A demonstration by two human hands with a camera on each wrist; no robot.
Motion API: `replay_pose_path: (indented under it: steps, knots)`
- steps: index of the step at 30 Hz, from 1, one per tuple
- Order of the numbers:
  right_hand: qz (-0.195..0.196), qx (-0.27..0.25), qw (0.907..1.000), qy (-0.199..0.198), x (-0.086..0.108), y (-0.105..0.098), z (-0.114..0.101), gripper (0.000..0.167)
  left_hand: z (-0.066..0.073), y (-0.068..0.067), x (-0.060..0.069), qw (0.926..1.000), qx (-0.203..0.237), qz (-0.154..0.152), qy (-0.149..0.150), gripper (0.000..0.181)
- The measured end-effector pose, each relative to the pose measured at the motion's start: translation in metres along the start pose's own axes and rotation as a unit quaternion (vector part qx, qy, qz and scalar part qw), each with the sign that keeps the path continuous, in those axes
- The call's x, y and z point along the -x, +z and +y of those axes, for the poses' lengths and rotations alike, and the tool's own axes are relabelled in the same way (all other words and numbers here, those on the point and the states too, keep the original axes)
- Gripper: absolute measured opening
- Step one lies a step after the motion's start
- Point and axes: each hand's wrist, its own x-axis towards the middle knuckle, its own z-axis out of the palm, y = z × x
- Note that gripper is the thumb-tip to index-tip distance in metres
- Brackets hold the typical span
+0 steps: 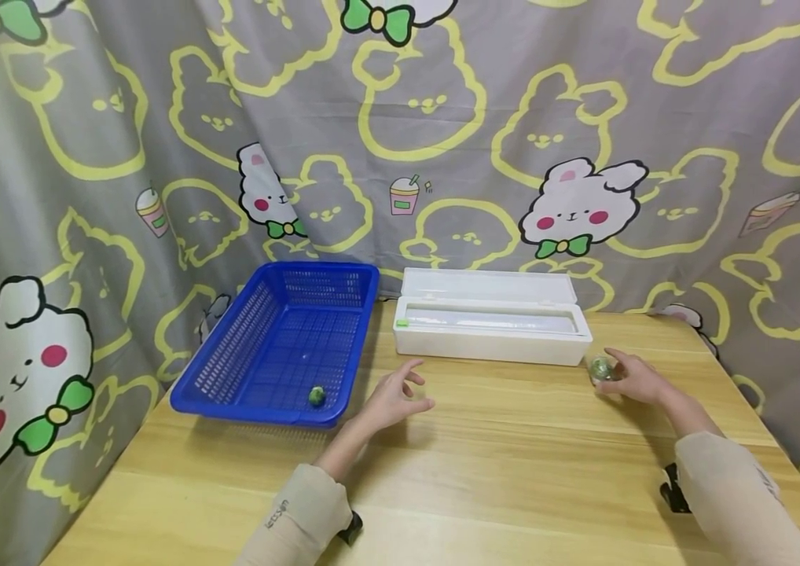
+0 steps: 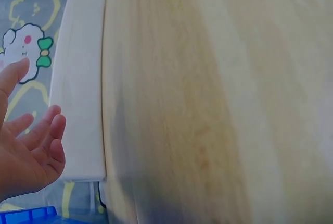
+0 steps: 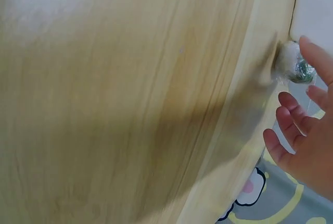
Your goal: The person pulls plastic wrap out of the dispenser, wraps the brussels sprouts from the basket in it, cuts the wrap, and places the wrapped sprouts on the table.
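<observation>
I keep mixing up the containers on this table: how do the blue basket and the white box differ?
The blue basket has perforated walls, while the white box has a solid front. The basket is broad from front to back; the box is long and narrow. The basket shows no lid; the box has a raised lid. Both stand on the wooden table.

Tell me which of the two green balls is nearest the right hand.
The film-wrapped green ball beside the right end of the white box, close to the right hand. The other green ball lies inside the blue basket.
</observation>
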Motion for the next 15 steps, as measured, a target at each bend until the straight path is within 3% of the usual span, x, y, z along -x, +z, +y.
replay_pose_path:
  steps: [7,15]
  knots:
    - [0.018,-0.030,0.9993,0.012,0.003,-0.004,0.000,0.083,0.000,0.000,-0.005,0.9999,0.001,0.014,0.007,0.072]
    - [0.115,-0.085,0.9897,0.006,0.002,-0.009,-0.007,0.075,0.004,-0.004,-0.018,0.9937,0.031,0.107,0.015,0.075]
